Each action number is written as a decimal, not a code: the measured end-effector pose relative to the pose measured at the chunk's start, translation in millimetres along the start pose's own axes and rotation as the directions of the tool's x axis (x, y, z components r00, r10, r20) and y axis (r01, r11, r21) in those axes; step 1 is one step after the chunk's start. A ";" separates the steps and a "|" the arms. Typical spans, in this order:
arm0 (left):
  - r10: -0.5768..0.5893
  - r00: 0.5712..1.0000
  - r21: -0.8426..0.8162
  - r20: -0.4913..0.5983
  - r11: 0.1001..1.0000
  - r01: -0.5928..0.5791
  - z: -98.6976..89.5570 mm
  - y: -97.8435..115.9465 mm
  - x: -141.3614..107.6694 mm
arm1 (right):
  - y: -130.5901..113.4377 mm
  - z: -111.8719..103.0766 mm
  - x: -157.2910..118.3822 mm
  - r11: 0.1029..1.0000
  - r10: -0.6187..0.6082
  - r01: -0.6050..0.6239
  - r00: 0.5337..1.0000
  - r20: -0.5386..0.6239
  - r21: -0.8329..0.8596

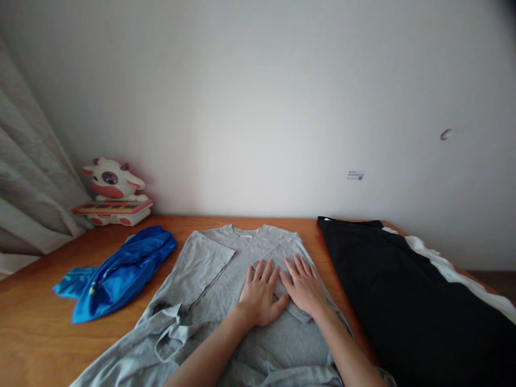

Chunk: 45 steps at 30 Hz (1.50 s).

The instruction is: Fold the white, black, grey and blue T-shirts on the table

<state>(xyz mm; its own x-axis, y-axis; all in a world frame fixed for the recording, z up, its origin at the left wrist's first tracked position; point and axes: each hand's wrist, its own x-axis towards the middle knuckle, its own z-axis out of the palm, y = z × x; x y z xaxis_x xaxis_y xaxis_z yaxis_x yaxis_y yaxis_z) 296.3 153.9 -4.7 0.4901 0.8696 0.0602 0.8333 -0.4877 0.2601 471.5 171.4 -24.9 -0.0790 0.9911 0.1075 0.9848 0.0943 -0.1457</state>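
Observation:
A grey short-sleeved garment (242,258) lies spread on the wooden table, its neckline toward the wall. Both sleeves are folded inward over the front. My left hand (262,294) rests flat on the middle of the cloth, fingers spread, beside the edge of the right-hand sleeve. Close by, my right hand (305,285) presses flat on that sleeve with its fingers apart. The two hands nearly meet at the left thumb. Toward me the lower cloth is rumpled, with a loop of grey fabric (171,338) at the left; my forearms cover part of it.
Left of the garment lies a crumpled blue cloth (124,274) on the wooden table (24,317). Behind it stands a cow-shaped toy keyboard (115,193) near a curtain (28,177). Black fabric (387,290) with white cloth (451,274) along it covers the right side. A wall (258,107) bounds the back.

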 end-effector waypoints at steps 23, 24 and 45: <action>0.041 0.999 -0.017 -0.027 0.999 -0.041 12.4 -3.8 62.1 | 36.0 3.3 38.1 1.000 -0.008 0.009 1.000 -0.023 0.025; 0.038 0.999 -0.021 -0.039 0.999 -0.038 12.6 -3.7 61.5 | 36.7 4.5 38.7 1.000 -0.008 0.009 0.999 -0.033 0.030; 0.028 0.999 -0.061 -0.026 0.998 -0.029 -101.2 -69.8 -125.2 | 31.9 -48.5 -40.2 0.962 -0.233 0.202 0.959 0.162 0.186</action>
<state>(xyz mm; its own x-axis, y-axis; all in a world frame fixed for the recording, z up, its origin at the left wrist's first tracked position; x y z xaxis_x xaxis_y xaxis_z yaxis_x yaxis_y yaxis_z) 150.9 86.9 67.2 0.5063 0.8574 0.0922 0.8016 -0.5074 0.3162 513.5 130.0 13.9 -0.3300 0.9437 -0.0223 0.9024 0.3085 -0.3008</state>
